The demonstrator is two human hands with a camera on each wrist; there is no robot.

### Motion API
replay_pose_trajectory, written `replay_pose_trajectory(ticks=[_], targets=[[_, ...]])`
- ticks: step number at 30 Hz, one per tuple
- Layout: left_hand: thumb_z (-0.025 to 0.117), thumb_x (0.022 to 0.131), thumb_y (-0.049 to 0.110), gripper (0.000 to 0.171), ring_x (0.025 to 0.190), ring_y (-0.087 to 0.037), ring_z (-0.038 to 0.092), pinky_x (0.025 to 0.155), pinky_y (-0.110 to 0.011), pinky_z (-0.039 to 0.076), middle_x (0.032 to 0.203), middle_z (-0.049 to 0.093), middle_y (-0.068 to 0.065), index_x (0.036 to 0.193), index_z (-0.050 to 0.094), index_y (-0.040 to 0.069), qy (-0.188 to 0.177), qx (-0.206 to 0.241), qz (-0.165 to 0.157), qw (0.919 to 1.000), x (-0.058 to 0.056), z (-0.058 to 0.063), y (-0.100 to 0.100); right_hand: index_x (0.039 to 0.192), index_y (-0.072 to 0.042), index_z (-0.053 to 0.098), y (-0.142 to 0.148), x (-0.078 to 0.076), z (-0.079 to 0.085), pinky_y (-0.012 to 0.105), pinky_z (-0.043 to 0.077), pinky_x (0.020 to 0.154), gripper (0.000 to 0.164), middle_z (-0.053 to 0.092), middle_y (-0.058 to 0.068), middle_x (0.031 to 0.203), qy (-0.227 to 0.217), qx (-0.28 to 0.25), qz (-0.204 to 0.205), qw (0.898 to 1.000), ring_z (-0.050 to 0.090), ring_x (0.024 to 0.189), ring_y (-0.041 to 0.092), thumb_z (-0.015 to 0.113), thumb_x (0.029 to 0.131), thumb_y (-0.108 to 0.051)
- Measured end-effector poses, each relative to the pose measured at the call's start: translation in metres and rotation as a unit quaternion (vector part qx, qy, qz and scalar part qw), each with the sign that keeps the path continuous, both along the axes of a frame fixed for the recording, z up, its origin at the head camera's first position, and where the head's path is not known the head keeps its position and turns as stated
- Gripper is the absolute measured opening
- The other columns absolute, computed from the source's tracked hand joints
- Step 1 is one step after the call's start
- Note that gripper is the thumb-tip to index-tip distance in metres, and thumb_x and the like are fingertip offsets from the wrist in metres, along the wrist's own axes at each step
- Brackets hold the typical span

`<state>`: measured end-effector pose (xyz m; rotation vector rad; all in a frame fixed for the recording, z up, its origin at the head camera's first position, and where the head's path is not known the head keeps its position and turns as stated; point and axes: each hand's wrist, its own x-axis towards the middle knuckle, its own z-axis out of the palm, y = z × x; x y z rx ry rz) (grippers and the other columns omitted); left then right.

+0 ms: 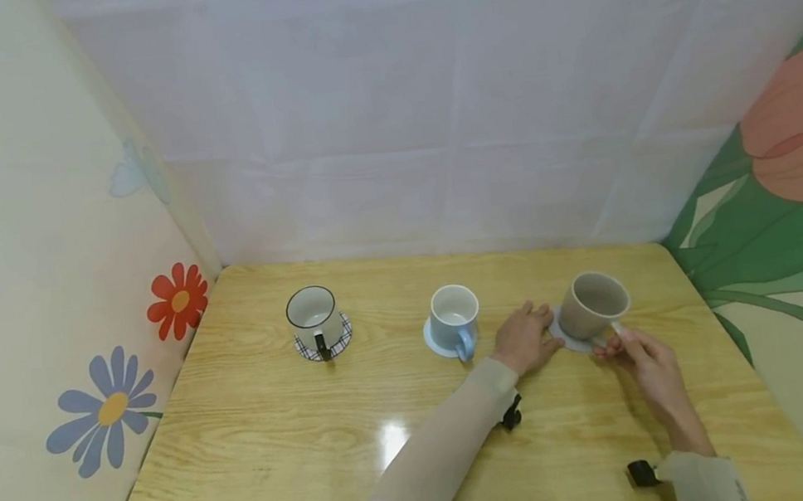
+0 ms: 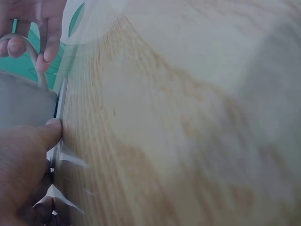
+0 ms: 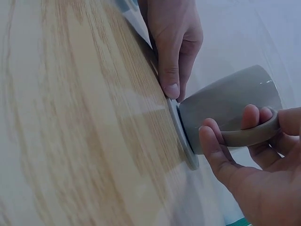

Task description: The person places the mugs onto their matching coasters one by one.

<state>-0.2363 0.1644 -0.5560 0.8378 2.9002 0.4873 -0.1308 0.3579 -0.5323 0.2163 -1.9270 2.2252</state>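
Note:
A grey-beige mug [image 1: 593, 306] is over a pale round coaster [image 1: 572, 341] at the right of the table, its base right at the coaster's face. My right hand [image 1: 644, 363] grips the mug's handle [image 3: 251, 135], with fingers through the loop and the thumb on top. My left hand [image 1: 525, 338] rests at the coaster's left edge. Its thumb is on the rim of the coaster [image 3: 181, 136] in the right wrist view, and the other fingers are partly hidden behind it. In the left wrist view the mug [image 2: 28, 101] shows beyond the left thumb.
On the wooden table [image 1: 284, 457], a light-blue mug [image 1: 454, 315] sits on a blue coaster [image 1: 440, 349] left of my left hand. Farther left, a white mug [image 1: 313, 315] with a black rim stands on a checked coaster [image 1: 341, 339]. A white sheet [image 1: 356, 122] hangs behind.

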Motion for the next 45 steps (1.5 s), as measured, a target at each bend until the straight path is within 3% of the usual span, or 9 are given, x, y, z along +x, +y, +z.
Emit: replay_pose_trajectory(ticks=[13, 20, 24, 33, 45], targets=[[0.066, 0.102, 0.056, 0.063, 0.156, -0.015, 0.041, 0.124, -0.03, 0.043, 0.166, 0.047, 0.012, 0.157, 0.054, 0.027, 0.013, 0.003, -0.003, 0.9999, 0.0, 0.0, 0.001, 0.104, 0.033, 0.046, -0.001, 0.002, 0.002, 0.029, 0.066, 0.088, 0.047, 0.072, 0.008, 0.094, -0.023, 0.024, -0.007, 0.999, 0.08, 0.092, 0.016, 0.046, 0.115, -0.013], [0.067, 0.103, 0.054, 0.062, 0.157, -0.017, 0.04, 0.126, -0.03, 0.039, 0.166, 0.047, 0.01, 0.156, 0.055, 0.026, 0.005, 0.01, -0.004, 0.9999, 0.003, 0.004, -0.002, 0.102, 0.031, 0.047, -0.002, 0.0, 0.0, 0.03, 0.067, 0.086, 0.043, 0.072, 0.008, 0.092, -0.013, 0.016, -0.008, 1.0, 0.08, 0.09, 0.015, 0.046, 0.114, -0.009], [0.067, 0.103, 0.053, 0.061, 0.157, -0.017, 0.041, 0.126, -0.029, 0.039, 0.166, 0.048, 0.009, 0.156, 0.055, 0.025, 0.008, 0.009, -0.005, 0.9999, 0.002, 0.004, -0.003, 0.102, 0.03, 0.049, -0.001, -0.001, 0.001, 0.028, 0.067, 0.084, 0.041, 0.072, 0.007, 0.091, -0.021, 0.042, -0.012, 0.999, 0.079, 0.089, 0.014, 0.046, 0.114, -0.009], [0.067, 0.103, 0.053, 0.062, 0.158, -0.018, 0.04, 0.128, -0.029, 0.037, 0.166, 0.047, 0.01, 0.156, 0.054, 0.025, 0.0, 0.01, -0.002, 0.9999, 0.005, 0.007, -0.003, 0.102, 0.027, 0.054, 0.0, -0.002, 0.003, 0.022, 0.065, 0.075, 0.042, 0.072, 0.001, 0.085, -0.071, 0.09, -0.064, 0.991, 0.076, 0.082, 0.009, 0.05, 0.114, -0.014], [0.065, 0.104, 0.05, 0.057, 0.156, -0.018, 0.042, 0.128, -0.029, 0.036, 0.165, 0.048, 0.008, 0.154, 0.057, 0.024, 0.008, -0.011, -0.006, 0.9999, 0.009, 0.014, -0.001, 0.103, 0.024, 0.057, -0.002, -0.003, 0.008, 0.02, 0.063, 0.071, 0.04, 0.073, -0.003, 0.083, -0.1, 0.121, -0.089, 0.984, 0.07, 0.077, 0.006, 0.052, 0.113, -0.014]])
